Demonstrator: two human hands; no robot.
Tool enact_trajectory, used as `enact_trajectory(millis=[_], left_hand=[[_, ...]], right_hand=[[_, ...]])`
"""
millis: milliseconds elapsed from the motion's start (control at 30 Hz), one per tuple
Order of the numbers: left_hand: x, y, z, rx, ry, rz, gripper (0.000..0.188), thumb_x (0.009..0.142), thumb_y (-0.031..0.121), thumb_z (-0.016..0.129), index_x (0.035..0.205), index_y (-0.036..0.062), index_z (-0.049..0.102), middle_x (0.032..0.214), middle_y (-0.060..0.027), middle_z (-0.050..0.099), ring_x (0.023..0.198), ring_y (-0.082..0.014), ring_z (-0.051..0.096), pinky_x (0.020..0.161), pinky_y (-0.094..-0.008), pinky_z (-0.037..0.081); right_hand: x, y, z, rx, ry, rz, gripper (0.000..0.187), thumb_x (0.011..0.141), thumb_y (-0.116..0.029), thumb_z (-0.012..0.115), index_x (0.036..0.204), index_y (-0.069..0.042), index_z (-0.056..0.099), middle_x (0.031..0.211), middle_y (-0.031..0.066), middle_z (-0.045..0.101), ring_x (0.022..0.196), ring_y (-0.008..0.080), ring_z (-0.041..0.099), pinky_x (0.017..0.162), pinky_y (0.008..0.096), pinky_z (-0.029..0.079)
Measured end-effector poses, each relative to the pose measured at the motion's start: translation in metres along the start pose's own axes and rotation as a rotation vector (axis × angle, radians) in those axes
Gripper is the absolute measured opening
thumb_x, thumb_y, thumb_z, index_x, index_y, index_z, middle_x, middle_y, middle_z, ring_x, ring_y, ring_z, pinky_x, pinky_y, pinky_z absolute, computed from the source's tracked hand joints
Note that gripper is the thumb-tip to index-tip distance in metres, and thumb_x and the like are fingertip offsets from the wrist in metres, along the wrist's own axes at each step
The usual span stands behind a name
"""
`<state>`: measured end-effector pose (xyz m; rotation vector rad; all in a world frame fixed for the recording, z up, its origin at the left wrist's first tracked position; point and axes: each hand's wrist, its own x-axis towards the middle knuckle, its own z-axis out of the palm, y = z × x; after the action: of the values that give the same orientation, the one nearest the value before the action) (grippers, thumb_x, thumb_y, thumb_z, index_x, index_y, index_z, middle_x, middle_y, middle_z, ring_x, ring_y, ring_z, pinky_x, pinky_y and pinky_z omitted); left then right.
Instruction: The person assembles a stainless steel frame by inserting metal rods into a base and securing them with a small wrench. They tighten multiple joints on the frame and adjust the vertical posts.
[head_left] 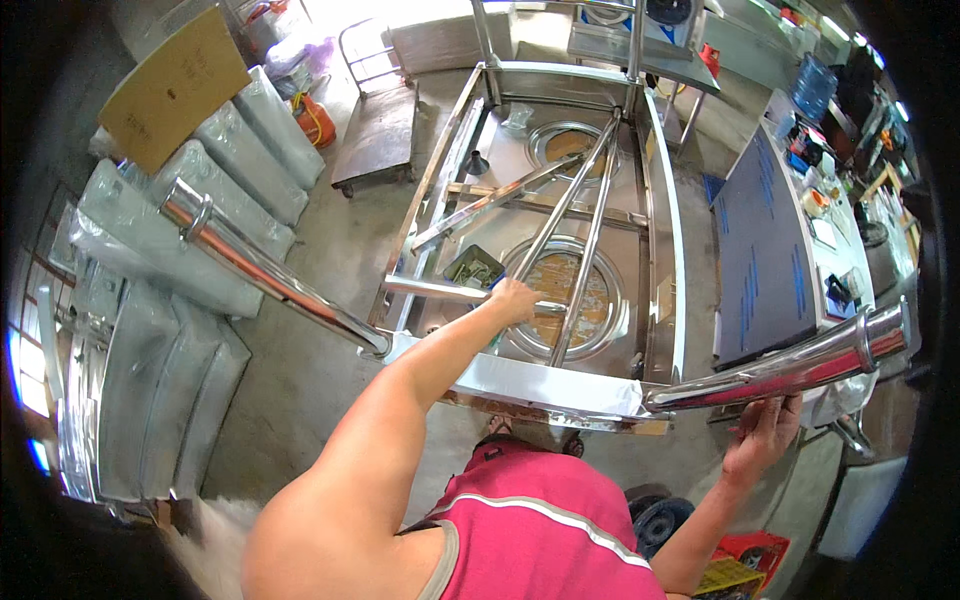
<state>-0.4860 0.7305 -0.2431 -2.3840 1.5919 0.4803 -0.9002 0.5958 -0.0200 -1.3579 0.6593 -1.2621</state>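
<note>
An upturned stainless-steel frame (683,250) stands before me, with two round rings, a far ring (617,150) and a near ring (612,290), set in its panel. My left hand (515,300) reaches over the near edge and is closed round a steel tube (553,235), where it meets a crosswise steel tube (430,288). Other loose tubes lie slanting across the frame. At the near right corner a shiny steel leg (770,377) sticks out toward me. My right hand (765,435) holds it from below, its fingertips partly hidden by the leg. Another leg (280,270) rises at the near left.
A small box of metal pieces (474,268) sits inside the frame, near a dark cone-shaped part (477,162). Wrapped panels (170,225) and cardboard (175,90) line the left. A flat trolley (375,135) stands beyond. At right is a cluttered workbench (835,225).
</note>
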Motion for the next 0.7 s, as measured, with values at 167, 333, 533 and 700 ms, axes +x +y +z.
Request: enact_trajectory(millis=[167, 333, 533, 700], left_hand=[[-0.021, 0.011, -0.089, 0.314, 0.227, -0.076, 0.018, 0.091, 0.022, 0.066, 0.102, 0.0165, 0.078, 0.090, -0.0040, 0.076, 0.086, -0.0243, 0.075, 0.065, -0.0436, 0.054], [-0.121, 0.015, -0.186, -0.097, 0.706, 0.189, 0.045, 0.091, 0.023, 0.069, 0.136, 0.0222, 0.064, 0.092, -0.0080, 0.066, 0.081, -0.0271, 0.067, 0.074, -0.0442, 0.052], [-0.179, 0.061, -0.212, -0.224, 0.801, 0.480, 0.060, 0.080, 0.028, 0.082, 0.137, 0.0234, 0.064, 0.080, -0.0042, 0.059, 0.069, -0.0243, 0.059, 0.066, -0.0411, 0.049], [-0.189, 0.077, -0.211, -0.148, 0.828, 0.507, 0.061, 0.078, 0.037, 0.082, 0.136, 0.0229, 0.067, 0.077, -0.0022, 0.058, 0.065, -0.0219, 0.058, 0.060, -0.0385, 0.047]], right_hand=[[-0.005, 0.005, -0.007, -0.080, 0.132, 0.008, 0.039, 0.100, -0.037, 0.068, 0.125, -0.008, 0.058, 0.083, -0.0082, 0.054, 0.065, 0.0008, 0.043, 0.054, 0.0190, 0.033], [-0.002, 0.000, -0.002, 0.037, 0.024, 0.006, 0.028, 0.102, -0.029, 0.067, 0.116, -0.006, 0.059, 0.072, -0.0081, 0.051, 0.053, 0.0003, 0.040, 0.047, 0.0184, 0.030], [-0.001, -0.004, 0.005, 0.082, 0.029, 0.048, 0.023, 0.104, -0.017, 0.063, 0.121, -0.003, 0.059, 0.079, -0.0066, 0.059, 0.056, -0.0007, 0.042, 0.048, 0.0176, 0.032], [-0.001, -0.005, -0.001, 0.182, -0.044, 0.042, 0.022, 0.104, -0.012, 0.062, 0.123, -0.001, 0.059, 0.092, -0.0035, 0.066, 0.066, -0.0011, 0.050, 0.056, 0.0159, 0.038]])
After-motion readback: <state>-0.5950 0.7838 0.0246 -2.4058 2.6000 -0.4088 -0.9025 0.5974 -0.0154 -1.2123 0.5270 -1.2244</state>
